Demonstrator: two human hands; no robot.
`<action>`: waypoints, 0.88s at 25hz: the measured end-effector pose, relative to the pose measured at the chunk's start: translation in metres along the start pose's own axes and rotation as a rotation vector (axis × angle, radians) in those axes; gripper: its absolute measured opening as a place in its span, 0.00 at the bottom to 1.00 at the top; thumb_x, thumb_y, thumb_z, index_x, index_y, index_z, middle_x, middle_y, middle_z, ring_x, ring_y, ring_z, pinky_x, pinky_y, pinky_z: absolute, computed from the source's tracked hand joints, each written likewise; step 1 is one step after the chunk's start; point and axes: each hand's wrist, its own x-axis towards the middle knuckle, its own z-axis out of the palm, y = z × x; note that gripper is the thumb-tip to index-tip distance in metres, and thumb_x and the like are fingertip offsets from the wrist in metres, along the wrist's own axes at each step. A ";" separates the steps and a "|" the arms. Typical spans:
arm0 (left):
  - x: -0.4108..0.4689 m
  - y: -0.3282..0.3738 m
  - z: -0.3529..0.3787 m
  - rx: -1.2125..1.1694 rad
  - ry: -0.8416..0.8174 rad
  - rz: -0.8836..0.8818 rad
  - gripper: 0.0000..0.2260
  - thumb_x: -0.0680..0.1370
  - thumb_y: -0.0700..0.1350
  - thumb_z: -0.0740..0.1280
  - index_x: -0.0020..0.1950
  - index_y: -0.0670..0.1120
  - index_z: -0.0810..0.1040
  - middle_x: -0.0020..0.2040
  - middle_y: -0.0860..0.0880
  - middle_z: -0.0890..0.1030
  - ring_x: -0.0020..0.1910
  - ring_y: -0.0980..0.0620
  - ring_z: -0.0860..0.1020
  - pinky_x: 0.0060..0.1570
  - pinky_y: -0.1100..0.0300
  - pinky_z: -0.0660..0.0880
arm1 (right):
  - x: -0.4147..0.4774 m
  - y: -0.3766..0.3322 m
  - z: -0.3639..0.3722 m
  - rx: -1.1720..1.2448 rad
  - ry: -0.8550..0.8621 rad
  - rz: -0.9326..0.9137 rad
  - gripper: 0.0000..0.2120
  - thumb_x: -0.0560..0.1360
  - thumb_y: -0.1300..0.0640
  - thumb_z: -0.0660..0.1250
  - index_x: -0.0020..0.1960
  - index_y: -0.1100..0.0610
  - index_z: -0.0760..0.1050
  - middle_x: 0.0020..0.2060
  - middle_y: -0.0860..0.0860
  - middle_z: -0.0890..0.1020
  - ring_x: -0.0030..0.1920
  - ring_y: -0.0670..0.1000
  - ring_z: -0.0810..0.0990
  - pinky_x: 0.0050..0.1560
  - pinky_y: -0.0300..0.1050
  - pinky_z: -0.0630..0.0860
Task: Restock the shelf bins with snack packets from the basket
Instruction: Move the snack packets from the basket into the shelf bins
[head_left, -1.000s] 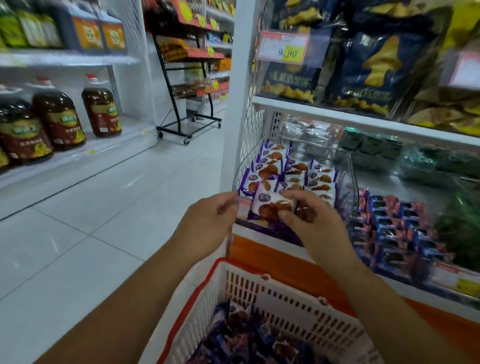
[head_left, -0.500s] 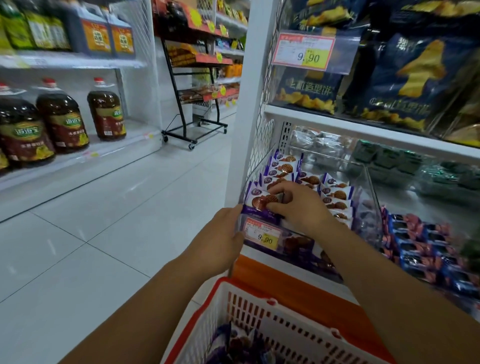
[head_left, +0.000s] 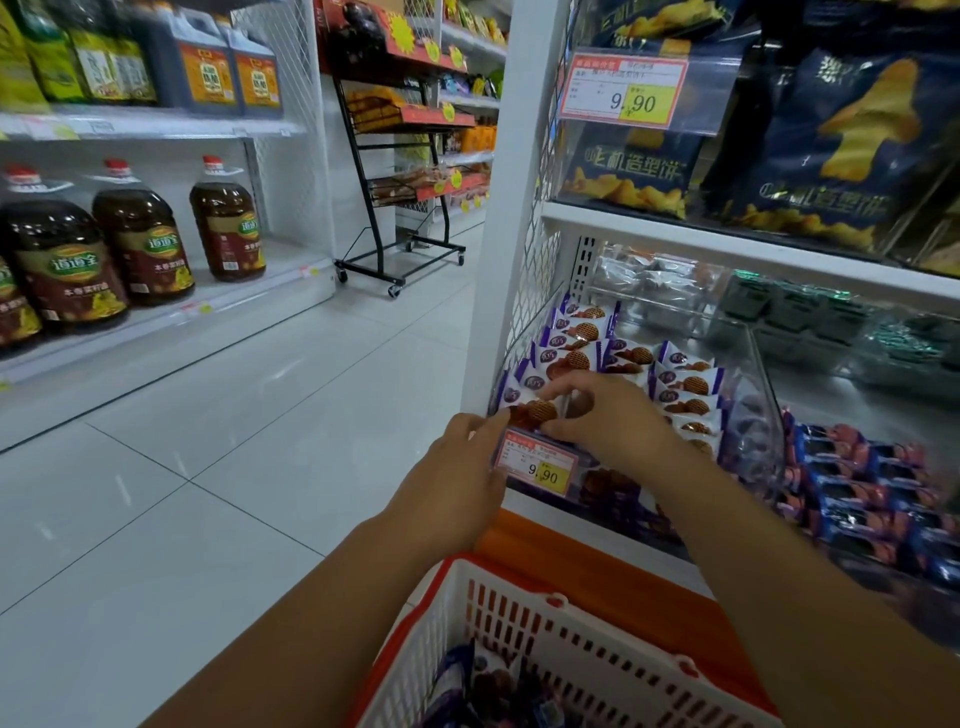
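At the front left corner of the clear bin (head_left: 754, 410) on the lower shelf, the right hand (head_left: 610, 423) lies over the front packet (head_left: 537, 411). Its fingers curl across the packet's top edge and its thumb reaches underneath, just above the price tag (head_left: 537, 464), so the packet is pinched between them. The packet is purple and white with a round waffle biscuit printed on it. It stands nearly upright against the bin's front wall, first in a row.

Behind it, more snack packets (head_left: 680, 387) of the same kind fill the bin in three overlapping rows that run back toward the mesh side panel (head_left: 540, 270).

The left hand (head_left: 457, 486) comes up from below and to the left. Its fingertips reach the bin's corner and touch the left edge of the front packet. The back of the hand hides the fingers, so I cannot tell whether they grip the packet or only steady it.

Below both forearms sits the basket (head_left: 613, 630), white with a red rim, close against the orange base of the shelf unit. Dark purple wrappers (head_left: 488, 686) lie loose in its bottom.

To the right, a neighbouring bin holds blue packets (head_left: 872, 486). Dark blue snack bags (head_left: 836, 156) stand on the shelf above. Across the aisle, oil bottles (head_left: 143, 239) line a white shelf, and a black wheeled rack (head_left: 405, 187) stands farther down.
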 end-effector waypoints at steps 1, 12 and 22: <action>0.002 0.000 0.002 0.016 -0.001 -0.003 0.26 0.82 0.48 0.61 0.78 0.58 0.55 0.73 0.51 0.63 0.68 0.52 0.69 0.52 0.65 0.75 | 0.001 0.000 0.004 0.002 -0.001 -0.015 0.13 0.73 0.56 0.73 0.56 0.46 0.77 0.41 0.41 0.72 0.39 0.40 0.71 0.34 0.34 0.67; -0.014 0.014 0.003 0.008 0.116 -0.040 0.26 0.81 0.48 0.61 0.78 0.55 0.56 0.71 0.49 0.66 0.65 0.53 0.71 0.55 0.63 0.73 | -0.044 0.012 0.019 0.216 0.382 -0.147 0.18 0.77 0.56 0.68 0.65 0.45 0.72 0.52 0.45 0.70 0.48 0.39 0.74 0.47 0.27 0.72; -0.123 -0.056 0.149 0.331 -0.568 0.025 0.21 0.81 0.45 0.59 0.75 0.48 0.65 0.74 0.50 0.64 0.71 0.47 0.65 0.69 0.59 0.62 | -0.168 0.216 0.218 0.123 -0.207 0.492 0.11 0.80 0.60 0.60 0.62 0.52 0.71 0.53 0.52 0.75 0.46 0.53 0.76 0.49 0.49 0.77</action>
